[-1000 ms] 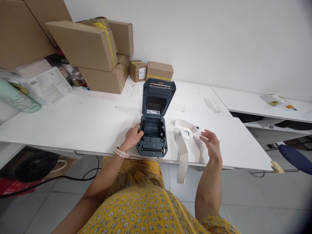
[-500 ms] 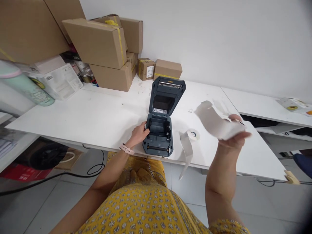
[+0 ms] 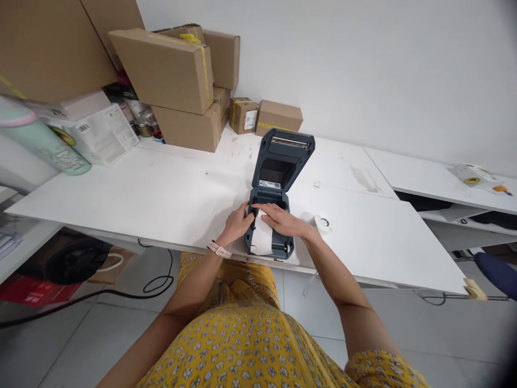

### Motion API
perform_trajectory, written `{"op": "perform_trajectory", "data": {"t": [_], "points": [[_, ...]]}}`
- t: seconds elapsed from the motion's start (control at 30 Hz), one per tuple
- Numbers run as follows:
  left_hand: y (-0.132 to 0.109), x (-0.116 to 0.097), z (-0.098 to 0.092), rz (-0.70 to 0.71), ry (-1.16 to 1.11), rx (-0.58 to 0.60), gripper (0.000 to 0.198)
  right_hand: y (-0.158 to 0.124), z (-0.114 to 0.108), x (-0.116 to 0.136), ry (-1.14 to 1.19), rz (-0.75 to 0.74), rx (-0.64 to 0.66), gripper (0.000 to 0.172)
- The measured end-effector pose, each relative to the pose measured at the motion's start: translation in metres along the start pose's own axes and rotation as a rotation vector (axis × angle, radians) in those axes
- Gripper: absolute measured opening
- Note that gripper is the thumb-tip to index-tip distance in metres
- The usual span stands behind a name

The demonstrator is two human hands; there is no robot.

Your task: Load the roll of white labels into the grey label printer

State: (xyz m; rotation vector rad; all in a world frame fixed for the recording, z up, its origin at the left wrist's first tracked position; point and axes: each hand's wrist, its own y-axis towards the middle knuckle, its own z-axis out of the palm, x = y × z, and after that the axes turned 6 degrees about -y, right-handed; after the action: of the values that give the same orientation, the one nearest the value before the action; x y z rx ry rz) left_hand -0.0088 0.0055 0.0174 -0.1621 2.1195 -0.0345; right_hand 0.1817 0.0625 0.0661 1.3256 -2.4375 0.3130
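Observation:
A dark grey label printer stands with its lid raised at the table's front edge. My left hand is closed on the printer's left side, thumb over the inner edge. My right hand reaches into the open bay, its fingers on a white label roll. The paper's free end lies over the printer's front part; much of the roll is hidden under my fingers. To the right of my right wrist, a second white roll rests on the table, partly covered by my forearm.
Cardboard boxes are stacked at the back left. Two smaller cartons stand against the wall. A mint-green bottle leans at the far left. The white table has its front edge just before me. A black cable crosses the floor.
My right hand has swung from the right side into the printer, bringing the label roll with it. My left hand has stayed at the printer's left side, its thumb now further in.

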Motion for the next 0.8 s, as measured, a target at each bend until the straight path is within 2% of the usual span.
{"op": "perform_trajectory", "data": {"t": [0.2, 0.3, 0.47, 0.63, 0.8], "points": [[0.003, 0.010, 0.008, 0.044, -0.082, -0.069, 0.056, 0.003, -0.002, 0.000, 0.056, 0.001, 0.038, 0.046], [0.007, 0.019, 0.014, 0.069, -0.191, -0.078, 0.058, 0.005, -0.007, -0.004, 0.066, 0.026, 0.051, 0.038], [0.011, 0.026, 0.022, 0.099, -0.422, -0.035, 0.061, 0.007, -0.005, -0.015, -0.065, -0.003, 0.070, 0.023], [0.009, 0.016, 0.022, 0.069, -0.536, 0.006, 0.063, 0.008, 0.008, -0.015, -0.176, 0.009, 0.033, 0.026], [0.007, 0.011, 0.020, 0.057, -0.596, 0.033, 0.065, -0.011, 0.020, -0.003, -0.231, 0.006, -0.057, 0.039]]}}
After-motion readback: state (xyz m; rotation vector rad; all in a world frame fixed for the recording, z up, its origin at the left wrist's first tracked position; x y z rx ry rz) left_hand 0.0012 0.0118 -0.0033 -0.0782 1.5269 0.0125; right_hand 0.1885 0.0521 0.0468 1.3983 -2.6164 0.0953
